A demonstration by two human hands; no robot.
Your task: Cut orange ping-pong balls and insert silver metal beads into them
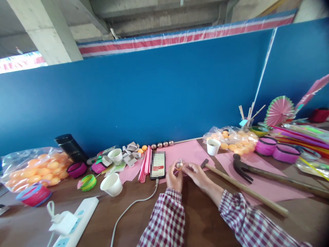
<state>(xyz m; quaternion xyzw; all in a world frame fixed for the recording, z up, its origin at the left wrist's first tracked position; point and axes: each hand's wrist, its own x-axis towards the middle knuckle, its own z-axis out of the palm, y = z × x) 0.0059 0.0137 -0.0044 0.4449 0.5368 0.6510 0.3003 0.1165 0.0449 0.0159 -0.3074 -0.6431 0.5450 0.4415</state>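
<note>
One brown table [138, 219], blue partition [164, 85] behind; at the pink paper [190, 151], left hand [174, 180] pinching a shiny ball [180, 163], right hand [197, 174] bunched beside it, grip unclear; phone [158, 164] just left, small hammer [244, 187] alongside the right forearm.

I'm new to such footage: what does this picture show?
No machine works here. A camera on a person's head looks forward and down at their own bare hands. The left hand holds a small, shiny, silvery round object with orange at its lower edge; the right hand has its fingertips beside it, though contact is unclear. On the brown table lie a black-edged phone, a dark-headed claw hammer, pink paper sheets, four shiny metallic balls in a row and clear plastic bags of orange balls.
</note>
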